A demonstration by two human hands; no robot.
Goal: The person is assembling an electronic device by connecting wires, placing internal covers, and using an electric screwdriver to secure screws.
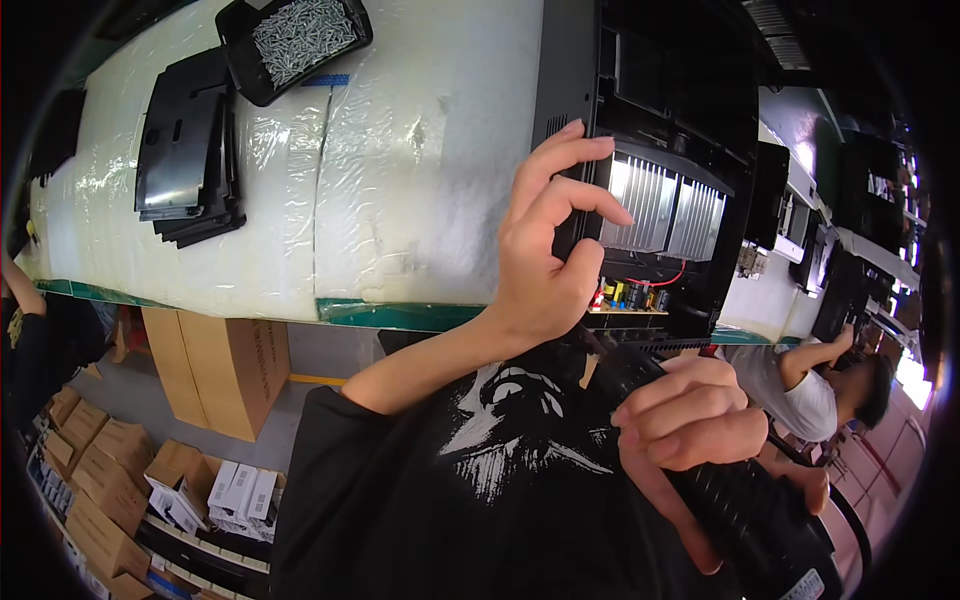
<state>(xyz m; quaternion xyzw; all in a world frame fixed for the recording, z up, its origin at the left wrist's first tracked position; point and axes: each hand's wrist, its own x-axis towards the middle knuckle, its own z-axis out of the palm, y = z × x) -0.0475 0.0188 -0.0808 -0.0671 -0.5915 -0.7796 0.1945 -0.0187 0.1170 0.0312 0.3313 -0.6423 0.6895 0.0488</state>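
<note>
A black metal case (570,75) stands open at the edge of the bench, with silver finned heatsinks (665,205) and a circuit board (628,298) with a red wire inside. My left hand (550,240) is at the near left side of the case, fingers bent over its edge and thumb apart from them; nothing shows between them. Whether the fingertips press on the case I cannot tell. My right hand (695,420) is wrapped round a black electric screwdriver (750,520), held slanting in front of my body. Its tip end is partly hidden near the case's lower edge.
On the plastic-wrapped bench (430,180) lie a black tray of screws (305,45) and stacked black metal plates (185,145). Cardboard boxes (215,370) stand on the floor at left. A person in a light shirt (800,395) is at right; another person's arm (22,285) shows at far left.
</note>
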